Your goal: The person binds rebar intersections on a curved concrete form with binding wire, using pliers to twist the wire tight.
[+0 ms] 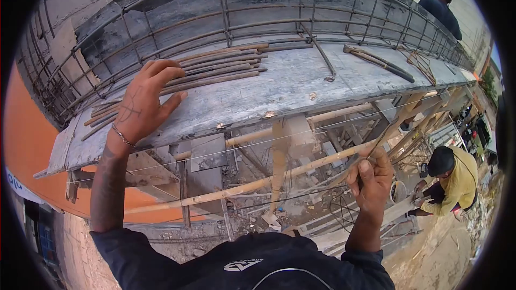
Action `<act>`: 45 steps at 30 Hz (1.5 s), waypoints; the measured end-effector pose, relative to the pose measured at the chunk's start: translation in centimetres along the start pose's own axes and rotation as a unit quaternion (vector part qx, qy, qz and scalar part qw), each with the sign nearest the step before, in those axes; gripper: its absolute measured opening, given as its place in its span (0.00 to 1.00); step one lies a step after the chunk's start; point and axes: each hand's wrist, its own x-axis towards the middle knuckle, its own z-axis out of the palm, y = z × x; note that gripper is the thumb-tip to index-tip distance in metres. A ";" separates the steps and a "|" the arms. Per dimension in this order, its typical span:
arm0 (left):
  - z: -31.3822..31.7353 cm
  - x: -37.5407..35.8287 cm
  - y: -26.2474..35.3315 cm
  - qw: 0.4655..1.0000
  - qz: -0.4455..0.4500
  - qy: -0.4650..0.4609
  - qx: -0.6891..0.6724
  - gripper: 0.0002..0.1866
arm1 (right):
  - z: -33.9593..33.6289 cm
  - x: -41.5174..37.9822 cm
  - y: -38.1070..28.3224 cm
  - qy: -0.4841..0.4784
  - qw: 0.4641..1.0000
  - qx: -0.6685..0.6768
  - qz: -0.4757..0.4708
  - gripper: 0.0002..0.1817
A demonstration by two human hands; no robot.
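Observation:
My left hand [149, 102] is over the left part of a grey board [236, 96], its fingers apart beside a row of short steel rods [220, 70]. Whether its fingertips touch the rods is hard to tell. Out past the board's front edge, my right hand [371, 180] is raised, thumb and fingers pinched together. Thin dark wire shows near those fingers, but what they grip is too small to make out. A long rebar cage [226, 11] runs along the back of the board.
More bent rods [379, 63] lie on the board's right part. Timber props [252, 184] and rubble are below. A person in a yellow top [459, 180] crouches at the lower right. Another person in dark clothing [442, 11] is beyond the cage. A taut string crosses before the board.

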 end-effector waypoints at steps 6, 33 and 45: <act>2.6 3.2 -1.9 0.993 0.078 -0.087 0.017 0.14 | -3.6 -3.0 1.0 0.112 0.993 -0.047 0.009 0.10; -0.5 5.8 -3.4 0.978 0.007 -0.150 -0.145 0.12 | -4.7 -5.7 3.5 0.212 0.974 -0.071 0.031 0.09; 0.4 -5.2 -2.3 0.995 -0.022 -0.083 0.052 0.16 | -13.3 -14.6 -3.5 0.500 0.820 -0.273 -0.059 0.12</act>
